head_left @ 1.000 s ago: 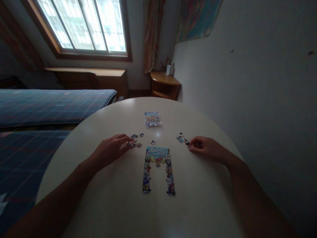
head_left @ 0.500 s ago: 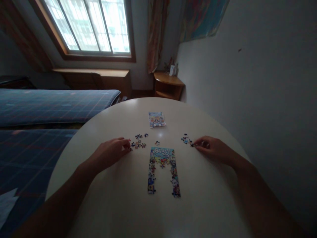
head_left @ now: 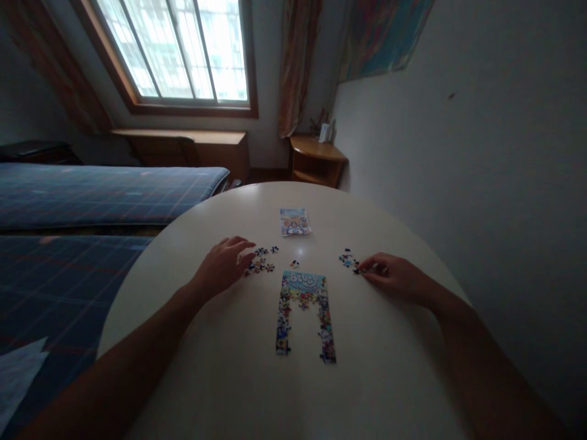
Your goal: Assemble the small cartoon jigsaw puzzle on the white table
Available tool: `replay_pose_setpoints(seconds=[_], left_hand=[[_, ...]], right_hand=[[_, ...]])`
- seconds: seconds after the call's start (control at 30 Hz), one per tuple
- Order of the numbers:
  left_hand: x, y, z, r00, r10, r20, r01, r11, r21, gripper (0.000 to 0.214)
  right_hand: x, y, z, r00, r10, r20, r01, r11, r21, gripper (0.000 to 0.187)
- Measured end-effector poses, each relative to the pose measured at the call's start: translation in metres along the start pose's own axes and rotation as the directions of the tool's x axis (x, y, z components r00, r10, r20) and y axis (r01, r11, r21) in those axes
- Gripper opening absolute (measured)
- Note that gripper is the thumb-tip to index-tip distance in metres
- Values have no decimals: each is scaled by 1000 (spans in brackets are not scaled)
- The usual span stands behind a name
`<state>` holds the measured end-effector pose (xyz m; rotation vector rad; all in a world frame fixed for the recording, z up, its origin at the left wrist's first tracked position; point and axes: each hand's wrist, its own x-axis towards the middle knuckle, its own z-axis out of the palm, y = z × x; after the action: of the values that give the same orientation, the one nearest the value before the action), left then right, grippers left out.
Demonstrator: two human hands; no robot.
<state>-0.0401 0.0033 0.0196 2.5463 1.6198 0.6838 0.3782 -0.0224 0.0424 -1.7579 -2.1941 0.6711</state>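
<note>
A partly joined jigsaw puzzle (head_left: 305, 282) lies on the white table, its top strip and two side columns in place around a bare middle. My left hand (head_left: 224, 263) is over the left cluster of loose puzzle pieces (head_left: 261, 266), fingers spread and nothing seen in them. At the right cluster of pieces (head_left: 347, 260), my right hand (head_left: 385, 269) pinches a dark puzzle piece (head_left: 357, 271) at its near edge, thumb and forefinger together. One single piece (head_left: 294, 264) rests just above the puzzle, between both clusters.
A small printed picture sheet or packet (head_left: 295, 222) lies farther back on the round table (head_left: 220, 379). Beds with plaid covers (head_left: 105, 195) stand to the left, a wooden corner shelf (head_left: 316, 146) beyond the table, and a wall (head_left: 481, 171) to the right.
My left hand has opened from a pinch and shifted right and slightly farther away, over the left cluster. My right hand stays almost in place. The whole view has shifted a little.
</note>
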Motion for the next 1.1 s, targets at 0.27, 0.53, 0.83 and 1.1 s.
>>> replay_pose_setpoints(seconds=[0.27, 0.53, 0.83, 1.1], left_hand=[[15, 2, 21, 1000, 3, 27, -5, 999, 48, 26], [16, -6, 26, 999, 38, 18, -38, 999, 2, 31], [14, 5, 19, 991, 123, 58, -129, 985, 116, 25], [11, 31, 9, 989, 72, -132, -71, 997, 14, 25]], right_hand=[[-1, -5, 0, 1000, 3, -4, -3, 1000, 11, 30], [-1, -1, 1, 999, -32, -8, 32, 999, 0, 29], [-3, -5, 0, 1000, -19, 0, 19, 1000, 4, 29], [-4, -22, 2, 983, -108, -147, 107, 994, -13, 23]])
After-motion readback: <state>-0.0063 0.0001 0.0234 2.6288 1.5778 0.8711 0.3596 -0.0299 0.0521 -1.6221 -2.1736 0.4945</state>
